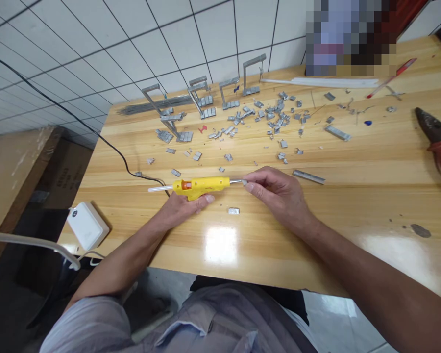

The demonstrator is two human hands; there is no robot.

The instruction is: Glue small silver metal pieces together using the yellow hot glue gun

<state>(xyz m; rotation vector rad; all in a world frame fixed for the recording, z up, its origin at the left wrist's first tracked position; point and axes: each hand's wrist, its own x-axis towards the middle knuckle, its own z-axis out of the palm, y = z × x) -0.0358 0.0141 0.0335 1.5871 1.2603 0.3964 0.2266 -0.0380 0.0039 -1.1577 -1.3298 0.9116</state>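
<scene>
My left hand (189, 206) is wrapped round the grip of a yellow hot glue gun (206, 185), which lies level above the table with its nozzle pointing right. A clear glue stick (160, 189) pokes out of its rear end. In my right hand (275, 191) a small grey metal piece (244, 183) is pinched between thumb and forefinger, right at the nozzle tip; whether they touch I cannot tell. Below the nozzle a small silvery block (234, 211) lies on the wooden table (279, 250).
Several small grey frames (228, 93) stand along the back by the tiled wall. Loose metal bits (277, 115) are scattered before them. Red-handled pliers (439, 142) lie far right, a metal strip (308, 177) nearer. A black cord (113, 147) crosses left, beyond a white power bank (87, 225).
</scene>
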